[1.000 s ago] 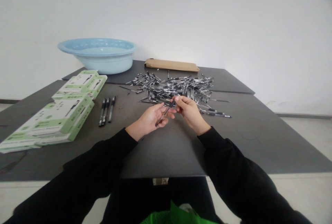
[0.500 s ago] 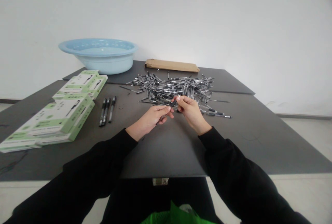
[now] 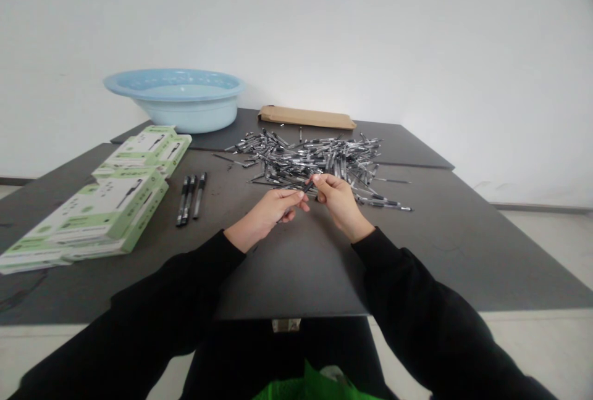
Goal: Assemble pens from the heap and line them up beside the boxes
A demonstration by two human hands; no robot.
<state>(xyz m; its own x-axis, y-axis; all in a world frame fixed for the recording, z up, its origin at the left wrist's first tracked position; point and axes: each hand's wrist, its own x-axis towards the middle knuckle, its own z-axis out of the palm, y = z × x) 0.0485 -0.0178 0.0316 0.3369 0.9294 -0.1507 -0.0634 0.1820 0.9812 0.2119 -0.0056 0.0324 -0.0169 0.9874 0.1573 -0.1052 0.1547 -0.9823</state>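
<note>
Both hands meet over the dark table [image 3: 463,245], just in front of a big heap of pens [image 3: 315,156]. My left hand [image 3: 271,212] is closed round the barrel of a black pen [image 3: 306,189]. My right hand [image 3: 338,199] pinches the upper end of that same pen between thumb and fingers. The pen lies slanted between the two hands, mostly hidden by the fingers.
Three black pens [image 3: 191,197] lie side by side left of my hands. Green and white boxes [image 3: 106,202] are stacked at the left. A light blue basin [image 3: 178,97] and a flat brown envelope [image 3: 306,116] sit at the back.
My left hand has closed further round the pen, so less of the barrel shows. Both hands have stayed in about the same place.
</note>
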